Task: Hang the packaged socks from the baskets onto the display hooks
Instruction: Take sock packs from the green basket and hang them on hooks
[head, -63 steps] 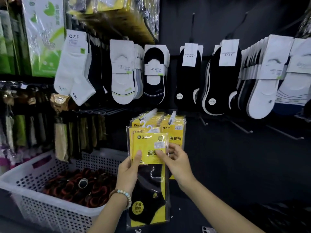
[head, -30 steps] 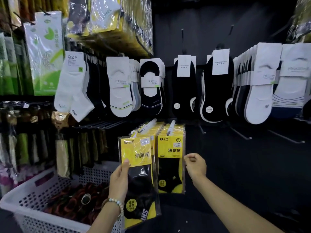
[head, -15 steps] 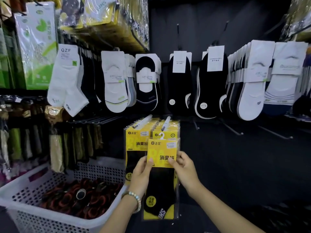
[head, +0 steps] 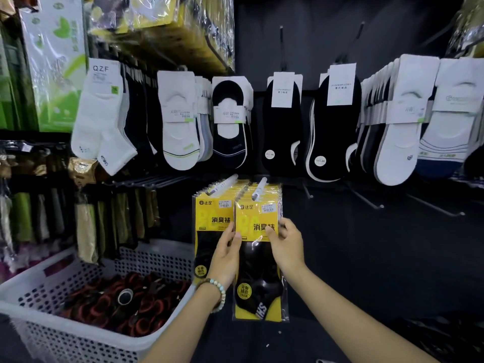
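Observation:
A yellow-and-black sock package (head: 258, 260) hangs at the front of the stack on the right display hook (head: 259, 188). My left hand (head: 227, 255) pinches its left edge with thumb in front. My right hand (head: 284, 241) pinches its right edge at the yellow card. Beside it, another stack of the same packages (head: 210, 218) hangs on the left hook (head: 222, 184). A white perforated basket (head: 86, 334) at lower left holds dark socks with red-orange trim.
White and black socks on cards hang in a row above (head: 280, 127). Brown and green packaged items (head: 86, 226) hang at left. Bare hooks (head: 366, 200) jut from the dark panel on the right.
Both hands lifted the package from below the stacks up onto the right hook; its top now sits level with the hanging stack.

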The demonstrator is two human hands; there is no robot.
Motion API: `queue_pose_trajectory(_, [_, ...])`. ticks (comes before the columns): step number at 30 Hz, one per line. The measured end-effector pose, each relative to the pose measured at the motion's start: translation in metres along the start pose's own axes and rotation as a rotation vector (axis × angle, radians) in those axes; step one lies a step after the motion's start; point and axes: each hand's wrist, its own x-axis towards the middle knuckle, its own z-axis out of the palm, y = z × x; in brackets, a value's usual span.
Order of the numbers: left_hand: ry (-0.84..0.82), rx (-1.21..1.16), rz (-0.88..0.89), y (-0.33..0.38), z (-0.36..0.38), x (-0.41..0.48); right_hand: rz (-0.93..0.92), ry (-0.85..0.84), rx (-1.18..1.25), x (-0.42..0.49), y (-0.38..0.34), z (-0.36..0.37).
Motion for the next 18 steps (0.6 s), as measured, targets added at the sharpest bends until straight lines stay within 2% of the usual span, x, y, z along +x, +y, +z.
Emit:
queue_pose_trajectory(5, [-0.012, 0.145, 0.026, -0.014, 0.000, 0.017, 0.162, 0.033, 0.046, 0.009, 0.017, 0.005])
queue_pose_trajectory(10, [-0.017, 0.231, 0.005, -0.034, -0.005, 0.015, 0.314, 0.021, -0.025, 0.000, 0.048, -0.010])
queue_pose_trajectory(18, [-0.058, 0.208, -0.177, -0.115, -0.013, -0.065, 0.455, -0.102, -0.069, -0.087, 0.115, -0.059])
